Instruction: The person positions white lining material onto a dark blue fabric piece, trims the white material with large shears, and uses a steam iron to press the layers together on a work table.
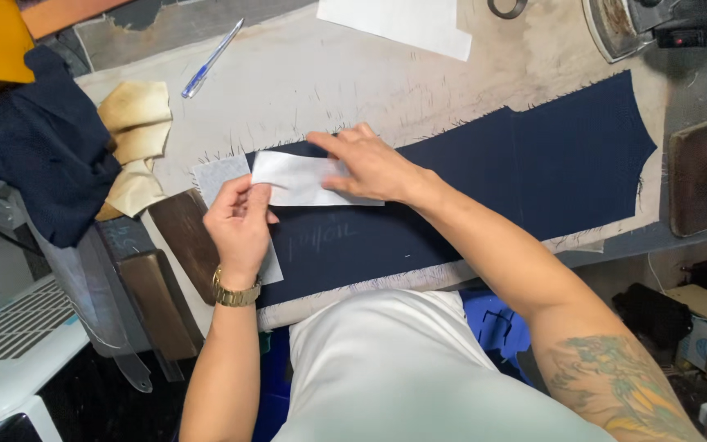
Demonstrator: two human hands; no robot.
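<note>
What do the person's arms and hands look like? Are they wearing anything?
Both arms are bare, with no sleeves reaching them and no gloves. The left hand has a gold-coloured metal watch band around its wrist. The right hand wears nothing, but its forearm carries a big green and orange tattoo.

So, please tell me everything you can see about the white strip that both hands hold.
The white strip is a thin, flat, roughly rectangular piece, looking like paper or light interfacing. It lies lengthwise across the navy fabric on the worn pressing board. The left hand pinches its left end between thumb and fingers, while the right hand presses flat on its right part, hiding that end. Its left end overlaps a greyish mesh-like piece.
</note>
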